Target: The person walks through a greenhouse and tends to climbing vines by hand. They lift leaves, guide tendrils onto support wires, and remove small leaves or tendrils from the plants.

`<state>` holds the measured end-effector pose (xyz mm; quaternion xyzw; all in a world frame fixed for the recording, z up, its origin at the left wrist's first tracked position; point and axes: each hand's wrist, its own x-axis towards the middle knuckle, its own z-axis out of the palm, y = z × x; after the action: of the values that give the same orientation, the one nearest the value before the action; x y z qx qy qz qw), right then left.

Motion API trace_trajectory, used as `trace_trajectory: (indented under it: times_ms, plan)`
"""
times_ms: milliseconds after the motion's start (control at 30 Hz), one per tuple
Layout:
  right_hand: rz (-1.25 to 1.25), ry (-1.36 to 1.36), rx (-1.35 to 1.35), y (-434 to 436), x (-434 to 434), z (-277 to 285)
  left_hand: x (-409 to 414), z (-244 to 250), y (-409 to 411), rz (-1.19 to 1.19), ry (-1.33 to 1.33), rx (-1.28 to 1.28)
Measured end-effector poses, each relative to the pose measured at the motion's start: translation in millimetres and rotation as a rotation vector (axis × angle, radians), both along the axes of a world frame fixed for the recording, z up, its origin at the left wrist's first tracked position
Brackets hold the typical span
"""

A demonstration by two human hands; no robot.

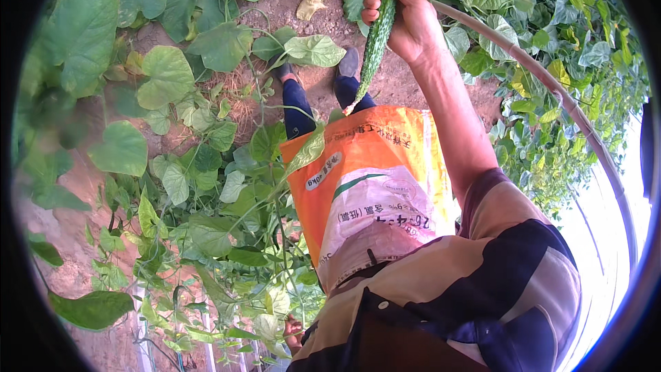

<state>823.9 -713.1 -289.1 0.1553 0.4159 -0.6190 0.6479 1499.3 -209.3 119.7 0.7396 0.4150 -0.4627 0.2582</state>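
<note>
A long green spiny cucumber [379, 36] hangs tilted from my right hand [408, 18], whose fingers are wrapped around its upper end. The cucumber's tapered tip carries a withered blossom and is near the upper edge of an orange and white woven sack [379, 175]. That sack covers the front of my body below the waist and bears printed writing. At the lower edge, part of my left hand [293, 331] shows beside my shirt, next to cucumber leaves. Its fingers look curled, but leaves and clothing hide most of it.
Leafy cucumber vines [206, 227] crowd the left side, and one leaf [307, 152] overlaps the sack. More foliage [547, 62] fills the upper right. A curved pole [557, 90] arches past my right arm. Bare soil [320, 82] lies around my shoes [348, 62].
</note>
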Motion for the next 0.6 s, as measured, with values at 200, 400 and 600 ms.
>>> trace_trajectory:
  times_ms: [200, 400, 600]
  plan:
    - [0.051, -0.051, 0.003, 33.5, 10.1, 65.1, -0.1, -5.8, -6.9, -0.023, 0.034, -0.002]
    - [0.906, 0.098, -0.709, 110.1, 68.6, 210.4, -2.8, -13.2, 2.9, -0.001, 0.034, -0.02]
    - [1.413, 0.119, -0.932, 171.0, 115.3, 225.4, -20.2, -29.2, 0.8, -0.069, 0.092, -0.061]
